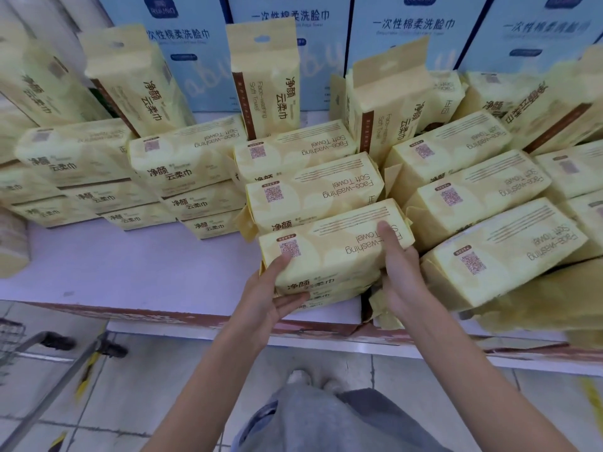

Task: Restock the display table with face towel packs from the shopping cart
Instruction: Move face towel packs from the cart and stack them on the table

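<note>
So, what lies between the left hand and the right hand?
A yellow towel pack; the left hand and right hand grip its two ends, as the head view shows.

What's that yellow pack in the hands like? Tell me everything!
The pack is pale yellow, in soft-looking wrap, with a QR code, upside-down "Face-washing Soft Towel" print and brown characters on its front. It lies flat on other packs at the front of the table. The left hand grips its left end, the right hand its right end, thumbs on top.
</note>
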The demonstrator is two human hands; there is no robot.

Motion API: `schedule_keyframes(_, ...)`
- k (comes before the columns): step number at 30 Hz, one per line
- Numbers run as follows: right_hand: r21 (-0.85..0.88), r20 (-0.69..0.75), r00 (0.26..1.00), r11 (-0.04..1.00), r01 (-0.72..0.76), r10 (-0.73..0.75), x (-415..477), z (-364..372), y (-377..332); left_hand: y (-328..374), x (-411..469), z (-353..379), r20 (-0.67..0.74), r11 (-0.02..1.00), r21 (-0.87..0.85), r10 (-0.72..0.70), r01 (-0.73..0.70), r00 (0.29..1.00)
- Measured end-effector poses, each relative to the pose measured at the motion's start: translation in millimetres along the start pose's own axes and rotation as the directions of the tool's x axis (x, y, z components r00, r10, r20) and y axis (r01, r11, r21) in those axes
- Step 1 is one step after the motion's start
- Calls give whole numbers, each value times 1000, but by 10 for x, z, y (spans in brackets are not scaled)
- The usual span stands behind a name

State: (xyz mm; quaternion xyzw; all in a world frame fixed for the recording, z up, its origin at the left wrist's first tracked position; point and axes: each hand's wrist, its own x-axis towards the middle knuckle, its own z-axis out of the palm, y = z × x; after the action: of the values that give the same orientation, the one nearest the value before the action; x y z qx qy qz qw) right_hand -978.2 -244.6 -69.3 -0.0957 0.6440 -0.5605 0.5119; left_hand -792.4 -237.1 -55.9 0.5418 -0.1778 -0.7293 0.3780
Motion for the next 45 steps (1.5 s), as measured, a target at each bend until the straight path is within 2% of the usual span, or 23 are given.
schedule_keyframes(4, 24, 86, 996, 999, -40, 38, -60, -45, 41, -56, -41, 18, -6, 998, -55, 15, -15, 1000)
schedule_keyframes(8, -18, 168, 981, 995, -100, 102, -159, -93, 60, -234, -129, 50, -53, 983, -89, 153, -158, 987)
schedule_keyframes(12, -134, 298, 923, 969, -209, 241, -230, -182, 72, -449, -223, 120, -162, 939, 109, 340, -325, 927)
schedule_keyframes(15, -330, 413, 818, 903, -276, 401, -289, -240, 73, -613, -287, 84, -201, 892, 291, 411, -347, 889)
schedule_keyframes(17, -488, 479, 759, 852, -188, 442, -311, -293, 142, -719, -357, 18, -219, 833, 453, 450, -318, 866)
schedule_keyframes(20, -678, 515, 787, 723, 132, 339, -281, -414, 337, -955, -466, -175, -227, 679, 709, 475, -190, 850)
schedule_keyframes(22, -733, 532, 797, 627, 265, 285, -257, -510, 484, -1134, -568, -303, -245, 637, 762, 446, -113, 861)
schedule_keyframes(24, -753, 569, 774, 554, 355, 278, -241, -630, 652, -1323, -677, -410, -285, 628, 777, 410, -42, 866)
schedule_keyframes(28, -751, 646, 711, 399, 527, 277, -256, -828, 977, -1710, -907, -597, -406, 690, 722, 365, 49, 838)
schedule_keyframes(31, -735, 677, 641, 301, 607, 360, -308, -844, 1188, -1993, -1102, -730, -526, 769, 627, 297, 127, 797)
schedule_keyframes(34, -697, 692, 552, 228, 680, 466, -408, -710, 1396, -2214, -1306, -885, -647, 849, 500, 235, 170, 725)
schedule_keyframes(41, -492, 719, 302, 152, 857, 626, -831, 50, 1820, -2449, -1644, -1313, -838, 959, 237, 120, 156, 533)
schedule_keyframes(45, -388, 707, 183, 158, 908, 683, -1171, 643, 2132, -2456, -1718, -1661, -893, 990, 98, 43, 101, 449)
